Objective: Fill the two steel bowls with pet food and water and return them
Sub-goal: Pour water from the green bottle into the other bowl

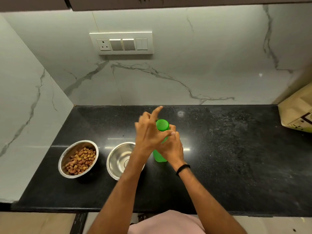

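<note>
Kibble (pixel 81 160) fills one steel bowl (pixel 73 147); second bowl (pixel 118 157) empty, left hand (pixel 148 134) and right hand (pixel 172 149) clasping the capped green bottle (pixel 158 157).

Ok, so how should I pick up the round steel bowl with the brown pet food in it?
Grip the round steel bowl of brown pet food by its rim, thumb over the lip, fingers under. Come from its left, since the empty steel bowl sits close on its right. The smooth, sloped walls would probably slip; the rim gives a ledge.
</note>
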